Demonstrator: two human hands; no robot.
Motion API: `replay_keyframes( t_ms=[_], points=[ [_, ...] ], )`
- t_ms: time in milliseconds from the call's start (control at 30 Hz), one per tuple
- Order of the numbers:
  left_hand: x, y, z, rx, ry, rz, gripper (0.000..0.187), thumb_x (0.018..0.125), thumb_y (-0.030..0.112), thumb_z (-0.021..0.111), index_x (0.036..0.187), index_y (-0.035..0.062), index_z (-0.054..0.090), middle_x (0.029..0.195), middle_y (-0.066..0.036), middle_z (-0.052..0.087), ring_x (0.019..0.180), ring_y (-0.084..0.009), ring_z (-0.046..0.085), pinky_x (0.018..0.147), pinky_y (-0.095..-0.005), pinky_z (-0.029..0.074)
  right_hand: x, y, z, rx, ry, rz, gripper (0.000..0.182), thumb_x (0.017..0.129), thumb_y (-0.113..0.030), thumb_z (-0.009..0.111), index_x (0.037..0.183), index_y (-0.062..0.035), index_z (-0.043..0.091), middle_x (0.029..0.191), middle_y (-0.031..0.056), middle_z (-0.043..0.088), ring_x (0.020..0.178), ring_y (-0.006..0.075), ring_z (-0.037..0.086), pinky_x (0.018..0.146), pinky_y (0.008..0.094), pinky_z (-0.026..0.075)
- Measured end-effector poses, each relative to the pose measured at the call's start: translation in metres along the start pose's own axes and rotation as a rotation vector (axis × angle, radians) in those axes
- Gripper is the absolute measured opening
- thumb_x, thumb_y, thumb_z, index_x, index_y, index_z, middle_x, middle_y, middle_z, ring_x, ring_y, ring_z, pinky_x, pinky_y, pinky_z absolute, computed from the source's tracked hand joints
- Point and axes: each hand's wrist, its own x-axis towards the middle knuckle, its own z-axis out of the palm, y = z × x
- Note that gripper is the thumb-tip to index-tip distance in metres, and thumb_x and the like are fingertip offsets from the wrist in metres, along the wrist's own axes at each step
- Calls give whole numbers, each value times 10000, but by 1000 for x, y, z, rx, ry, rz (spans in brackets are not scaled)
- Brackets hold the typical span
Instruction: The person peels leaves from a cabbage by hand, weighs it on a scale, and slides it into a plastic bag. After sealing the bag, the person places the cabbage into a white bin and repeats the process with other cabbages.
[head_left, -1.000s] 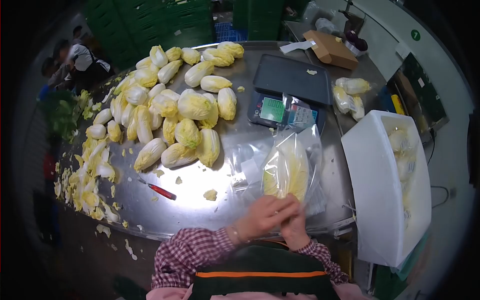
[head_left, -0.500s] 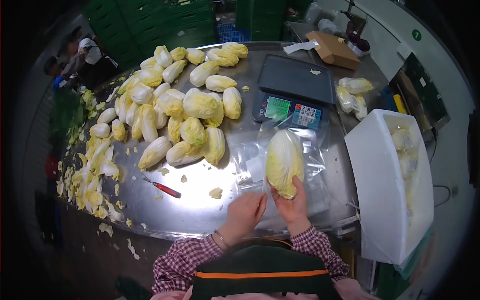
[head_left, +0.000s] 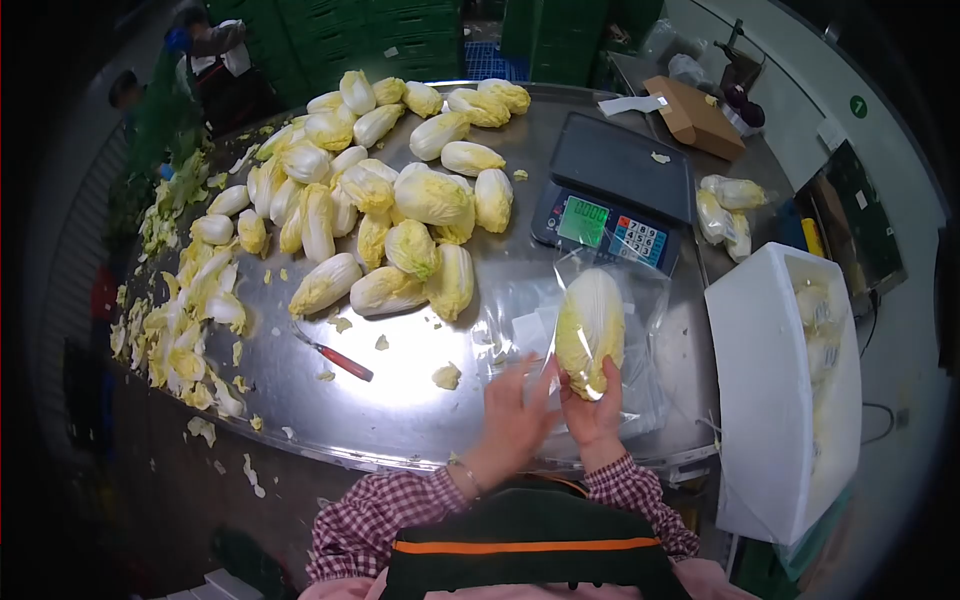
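A napa cabbage (head_left: 590, 320) with a white base and yellow leaf tips rests in my right hand (head_left: 593, 420), whose fingers curl round its lower end. Clear plastic bag film (head_left: 648, 300) spreads around the cabbage and shines over its tip. Just left of that tip, my left hand (head_left: 515, 415) has its fingers apart at the film's edge, slightly blurred. Under them lies a stack of flat clear bags (head_left: 645, 405) on the steel table (head_left: 420, 410).
A digital scale (head_left: 620, 195) stands beyond the cabbage. Many napa cabbages (head_left: 430, 195) and trimmed leaves (head_left: 190, 350) cover the left side. A red-handled knife (head_left: 345, 363) lies nearer. At right are a white foam box (head_left: 770, 400) and bagged cabbages (head_left: 735, 192). People (head_left: 225, 60) stand far left.
My left hand has lifted its fingers from a closed pose and spread them by the bag. The cabbage stays in my right hand. The whole view has shifted slightly.
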Motion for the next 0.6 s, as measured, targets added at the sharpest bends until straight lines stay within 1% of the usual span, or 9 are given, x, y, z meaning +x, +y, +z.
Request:
replay_keyframes(
  t_ms=[67,100,167,200,333,433,500,567,600],
  points=[
    [-36,-12,23,-60,-401,-745,291,863,140,548,1126,16,552,769,-164,605,665,-282,609,572,-351,477,-4,0,4,14,-14,58,493,869,-294,545,1289,-80,398,1214,120,505,1107,266,512,799,342,508],
    [-45,-9,20,-60,-396,-750,291,863,140,548,1126,16,552,769,-164,605,665,-282,609,572,-351,477,0,2,5,8,-15,62,493,869,-294,545,1289,-80,398,1214,120,505,1107,266,512,799,342,508],
    [-58,-7,14,-336,-483,-828,220,889,188,527,1019,19,582,631,-162,602,586,-318,616,522,-383,476,15,6,5,0,69,-49,446,870,-290,547,1246,-76,439,1178,112,530,1070,255,527,806,343,497],
    [-45,4,-2,-473,-417,-891,235,916,228,479,913,16,582,594,-134,604,574,-308,622,529,-366,479,24,10,3,3,71,-44,446,870,-290,547,1246,-76,439,1178,112,530,1070,255,527,806,343,497],
    [-49,-7,-13,-362,-370,-858,280,940,241,420,890,14,576,588,-125,597,533,-297,606,504,-368,469,40,39,-4,-78,178,-20,406,862,-264,565,1202,-64,468,1145,97,551,1013,246,544,821,354,478],
    [-57,-27,-25,114,-501,-465,203,900,178,449,901,6,557,576,-125,565,478,-313,563,441,-411,443,54,61,-10,-58,207,56,423,846,-251,584,1207,-70,459,1141,88,544,1008,239,532,804,366,465],
    [-81,-18,-21,101,-598,-523,184,876,150,464,947,3,547,584,-126,560,473,-317,557,430,-413,446,69,80,-14,-30,212,101,438,836,-245,595,1215,-81,450,1144,82,536,1014,233,517,783,371,458],
    [-105,-22,-13,124,-534,-616,209,894,175,458,914,3,575,609,-131,589,476,-290,572,459,-394,459,86,93,-17,-184,45,25,461,831,-264,607,1222,-84,443,1149,84,524,1015,254,515,780,366,458],
    [-104,-34,-14,-82,-406,-871,264,902,207,471,829,-2,615,605,-127,608,506,-275,597,490,-375,465,98,95,-28,-174,57,64,456,840,-266,606,1227,-91,439,1149,82,514,1011,253,516,810,375,458]
  ],
)
